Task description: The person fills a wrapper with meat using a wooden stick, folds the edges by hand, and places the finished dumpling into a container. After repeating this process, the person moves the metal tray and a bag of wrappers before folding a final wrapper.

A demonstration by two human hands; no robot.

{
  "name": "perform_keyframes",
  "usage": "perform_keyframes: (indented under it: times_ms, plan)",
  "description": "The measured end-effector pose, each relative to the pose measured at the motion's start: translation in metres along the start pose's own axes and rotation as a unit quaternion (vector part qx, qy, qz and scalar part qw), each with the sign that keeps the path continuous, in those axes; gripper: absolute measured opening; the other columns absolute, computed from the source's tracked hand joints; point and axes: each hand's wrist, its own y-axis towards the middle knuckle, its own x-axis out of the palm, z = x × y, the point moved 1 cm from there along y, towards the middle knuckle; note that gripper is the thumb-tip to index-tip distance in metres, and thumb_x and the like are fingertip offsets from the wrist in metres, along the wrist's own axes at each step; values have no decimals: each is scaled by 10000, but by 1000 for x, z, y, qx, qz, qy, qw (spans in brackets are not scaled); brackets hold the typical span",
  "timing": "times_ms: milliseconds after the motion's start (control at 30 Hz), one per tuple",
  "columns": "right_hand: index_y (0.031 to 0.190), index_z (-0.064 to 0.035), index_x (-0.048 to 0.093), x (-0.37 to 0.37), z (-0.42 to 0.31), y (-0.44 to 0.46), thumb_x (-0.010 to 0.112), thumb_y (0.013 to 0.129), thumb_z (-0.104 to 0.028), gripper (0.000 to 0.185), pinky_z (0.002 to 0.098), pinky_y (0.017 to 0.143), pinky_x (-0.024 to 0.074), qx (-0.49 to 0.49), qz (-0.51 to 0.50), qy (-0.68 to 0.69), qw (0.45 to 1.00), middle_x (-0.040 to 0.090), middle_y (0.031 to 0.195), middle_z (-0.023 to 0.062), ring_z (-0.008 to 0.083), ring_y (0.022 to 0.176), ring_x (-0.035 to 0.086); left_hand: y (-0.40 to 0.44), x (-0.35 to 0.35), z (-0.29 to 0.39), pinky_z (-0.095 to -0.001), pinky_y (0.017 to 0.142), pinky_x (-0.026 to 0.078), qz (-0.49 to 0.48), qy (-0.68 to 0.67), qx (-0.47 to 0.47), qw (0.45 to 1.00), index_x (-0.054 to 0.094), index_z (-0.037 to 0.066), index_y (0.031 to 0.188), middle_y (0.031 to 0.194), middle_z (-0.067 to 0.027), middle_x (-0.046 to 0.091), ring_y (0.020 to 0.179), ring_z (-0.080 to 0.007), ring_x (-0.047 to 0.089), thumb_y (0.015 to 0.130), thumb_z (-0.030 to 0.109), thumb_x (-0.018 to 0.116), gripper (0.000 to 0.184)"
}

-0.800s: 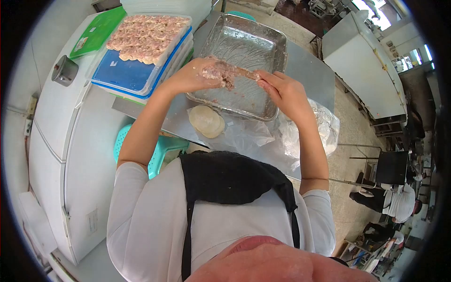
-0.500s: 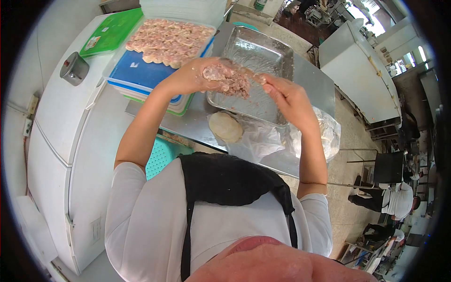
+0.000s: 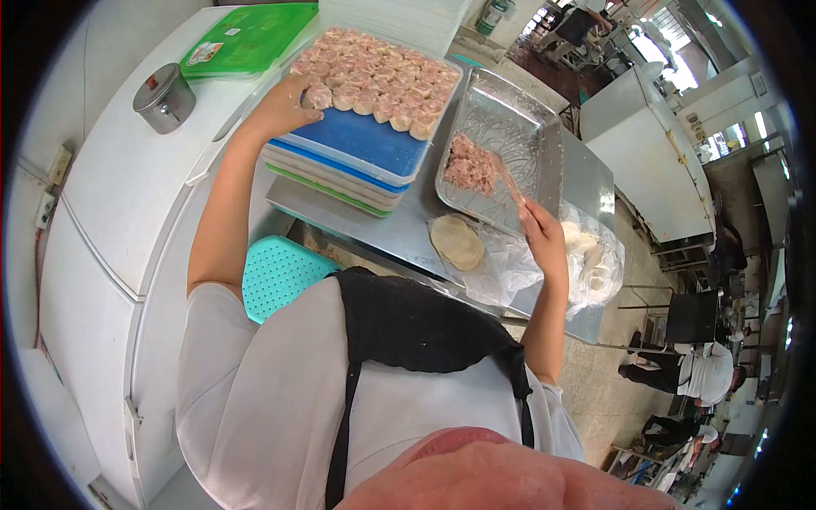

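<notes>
My left hand (image 3: pixel 285 109) is closed round a meat-filled dumpling (image 3: pixel 318 96) at the left end of the front row in the clear tray. Rows of similar dumplings (image 3: pixel 382 72) fill the tray's back part, above a blue surface (image 3: pixel 361 140). In my right hand (image 3: pixel 541 231) is a spatula (image 3: pixel 507 177), its far end at a heap of minced meat (image 3: pixel 470 164) in the metal pan (image 3: pixel 551 161). Round dough wrappers (image 3: pixel 456 241) lie in front of the pan, beside a plastic bag (image 3: pixel 597 270).
A lidded metal pot (image 3: pixel 164 99) and green lids (image 3: pixel 246 41) sit on the white freezer (image 3: pixel 102 195) at left. A turquoise stool (image 3: pixel 283 274) is below the table's edge. People work far off at right, one in a white top (image 3: pixel 707 374).
My left hand has moved left to the dumpling tray with a dumpling. My right hand has lowered the spatula to the pan, where a meat heap now shows. The view has shifted.
</notes>
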Motion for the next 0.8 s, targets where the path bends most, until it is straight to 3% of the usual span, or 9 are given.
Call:
perform_keyframes:
  times_ms: [133, 200, 300, 400, 500, 567, 667, 733, 800]
  plan:
    - [1170, -26, 646, -2, 20, -38, 594, 957, -230, 300, 189, 501, 336, 159, 47, 105, 980, 493, 656, -59, 24, 552, 415, 20, 1, -15, -415, 897, 474, 11, 11, -7, 1000, 477, -35, 1309, 1098, -270, 622, 1045, -397, 594, 702, 258, 783, 741]
    - [1179, -40, 648, -1, 25, -51, 588, 962, -237, 299, 177, 467, 289, 193, 62, 148, 968, 462, 638, -76, 7, 520, 372, 25, 1, 0, -415, 921, 469, -61, 5, -126, 990, 397, -33, 1375, 1149, -284, 601, 1072, -408, 583, 709, 218, 782, 809]
    - [1177, -57, 649, 2, 36, -60, 583, 966, -239, 287, 173, 445, 254, 209, 85, 181, 957, 439, 619, -84, 2, 494, 346, 22, 21, -4, -425, 934, 457, -32, 11, -41, 999, 334, 19, 1405, 1223, -263, 574, 1113, -408, 567, 749, 210, 760, 806]
    - [1211, -46, 612, 0, 39, -61, 550, 985, -239, 304, 157, 422, 230, 213, 57, 170, 960, 416, 618, -88, -11, 477, 325, 32, 29, -5, -411, 967, 447, -33, 9, -42, 999, 334, 31, 1421, 1279, -256, 548, 1161, -397, 549, 754, 174, 755, 802]
    - [1108, -50, 671, -4, 38, -48, 554, 976, -299, 305, 209, 463, 293, 238, 55, 116, 963, 439, 598, -71, 27, 510, 372, 41, 40, -18, -428, 958, 454, 0, -1, 29, 1000, 325, -11, 1421, 1289, -278, 528, 1141, -404, 554, 756, 145, 744, 802]
    - [1036, -45, 689, -6, 49, -33, 518, 982, -352, 356, 270, 487, 346, 185, 12, -3, 983, 449, 577, -18, 79, 519, 413, 36, 30, -10, -423, 959, 453, -18, -18, 37, 999, 361, 7, 1408, 1313, -263, 517, 1141, -402, 554, 765, 146, 733, 756]
    - [891, -16, 687, -21, 76, -2, 489, 978, -389, 431, 394, 553, 420, 134, -82, -143, 977, 536, 586, 135, 265, 551, 541, 22, 17, 2, -407, 949, 458, -10, 33, 55, 998, 444, 35, 1363, 1323, -224, 528, 1125, -392, 566, 799, 147, 694, 627]
    - [830, 0, 688, -38, 98, 23, 511, 955, -389, 445, 461, 627, 461, 106, -130, -281, 945, 609, 681, 221, 382, 659, 607, 15, 7, 35, -396, 939, 465, 18, 102, 67, 992, 491, 46, 1332, 1308, -199, 552, 1109, -383, 579, 823, 148, 666, 547]
    - [806, 9, 693, -56, 114, 47, 542, 925, -377, 432, 497, 695, 483, 101, -165, -367, 910, 640, 775, 254, 431, 763, 627, 5, -1, 101, -372, 888, 485, 15, 10, 1, 1000, 583, 59, 1239, 1225, -155, 619, 1049, -339, 618, 879, 124, 587, 365]
